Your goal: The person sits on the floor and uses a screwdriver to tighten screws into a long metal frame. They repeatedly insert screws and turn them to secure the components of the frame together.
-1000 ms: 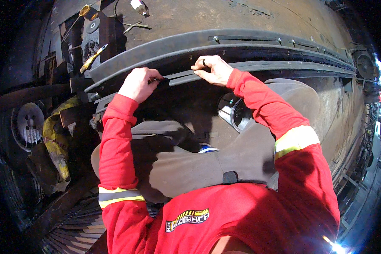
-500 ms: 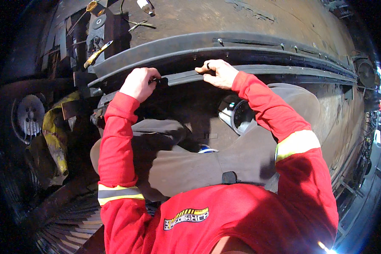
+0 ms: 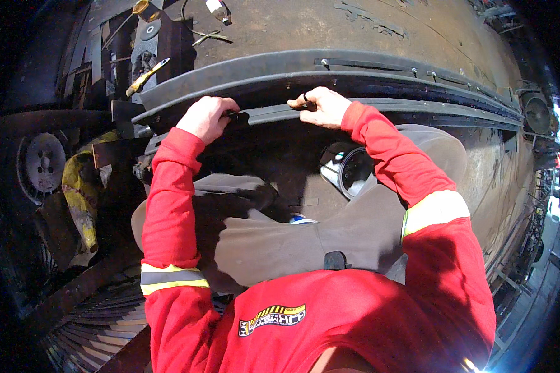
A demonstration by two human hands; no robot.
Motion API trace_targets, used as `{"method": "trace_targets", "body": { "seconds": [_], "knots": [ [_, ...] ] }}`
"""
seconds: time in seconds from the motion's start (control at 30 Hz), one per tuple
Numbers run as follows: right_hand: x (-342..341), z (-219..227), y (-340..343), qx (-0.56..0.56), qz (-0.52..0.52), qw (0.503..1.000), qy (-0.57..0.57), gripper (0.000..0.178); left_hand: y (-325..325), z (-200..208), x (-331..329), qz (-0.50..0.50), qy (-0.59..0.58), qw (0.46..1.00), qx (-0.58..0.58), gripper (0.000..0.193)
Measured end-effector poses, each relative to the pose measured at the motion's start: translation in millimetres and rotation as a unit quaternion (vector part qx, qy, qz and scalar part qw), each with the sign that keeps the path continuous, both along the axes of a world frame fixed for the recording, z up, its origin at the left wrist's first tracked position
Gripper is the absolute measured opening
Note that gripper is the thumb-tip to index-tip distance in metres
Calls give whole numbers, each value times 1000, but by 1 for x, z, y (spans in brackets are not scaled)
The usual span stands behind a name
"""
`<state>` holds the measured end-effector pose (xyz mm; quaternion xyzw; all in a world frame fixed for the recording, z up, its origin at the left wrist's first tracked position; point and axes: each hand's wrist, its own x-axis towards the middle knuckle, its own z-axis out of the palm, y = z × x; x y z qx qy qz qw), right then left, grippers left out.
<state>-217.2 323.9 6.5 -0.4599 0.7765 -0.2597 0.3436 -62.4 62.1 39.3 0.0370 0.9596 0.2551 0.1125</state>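
Note:
A long dark steel beam point(image 3: 242, 71) with raised flanges and several bolts runs across in front of me. My left hand point(image 3: 206, 118) is closed at its near flange point(image 3: 379, 105), fingertips on a small dark thing too shadowed to name. Farther right along the same flange, my right hand point(image 3: 323, 105) has its fingers curled and thumb pressed in, a black ring on one finger. Whatever sits between those fingers is hidden. Both hands rest at about the same height, with a short stretch of flange between them.
A paintbrush point(image 3: 147, 77) lies beyond the beam's left end, near a small orange-brown pot point(image 3: 144, 10). A bottle point(image 3: 218, 11) lies at the back. Between my knees stands a white bucket point(image 3: 333, 171). Yellow stained cloth point(image 3: 79, 199) hangs at left beside a round metal disc point(image 3: 42, 163).
The view has shifted slightly. Both hands keep their places on the near flange; the right fingers have shifted only a little.

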Motion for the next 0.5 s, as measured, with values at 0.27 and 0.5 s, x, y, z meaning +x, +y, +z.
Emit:
{"method": "trace_targets", "body": {
  "seconds": [0.27,0.5],
  "knots": [
    [17,-16,-3,-143,36,961,234,42,17,-2,-4,-8,-3,1000,-5,37],
    [18,-16,-3,-195,25,956,219,48,86,-39,-15,-31,100,983,-149,65]
  ]
}}
